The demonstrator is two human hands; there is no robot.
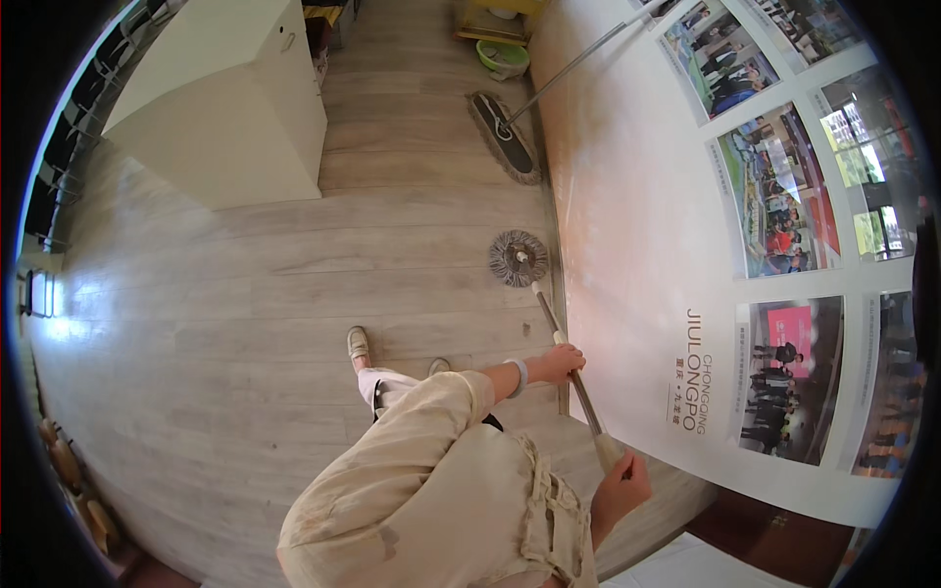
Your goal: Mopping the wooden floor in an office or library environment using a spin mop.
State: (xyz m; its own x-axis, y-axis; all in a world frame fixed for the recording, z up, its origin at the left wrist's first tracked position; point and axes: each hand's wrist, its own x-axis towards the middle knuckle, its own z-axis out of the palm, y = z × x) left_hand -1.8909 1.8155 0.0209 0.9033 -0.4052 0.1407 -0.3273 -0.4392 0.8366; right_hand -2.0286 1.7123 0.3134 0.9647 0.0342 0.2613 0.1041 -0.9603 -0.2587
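A spin mop with a round grey string head [506, 270] rests on the wood-look floor, close to the foot of the white wall. Its brown and metal mop handle [586, 400] slants from the head back towards my body. Partway along the handle my left hand [562, 364], with a pale band at the wrist, is wrapped around the pole. At the top end my right hand [623, 486] holds the light-coloured grip. The mop head lies flat, its strands spread out around the disc.
A flat dust mop [511, 140] leans its pole on the photo-covered wall [625, 257]. Beyond it sits a green basin [503, 57] beside a yellow stand [500, 22]. A white cabinet [242, 125] stands left. Dark chairs [62, 147] line the far left.
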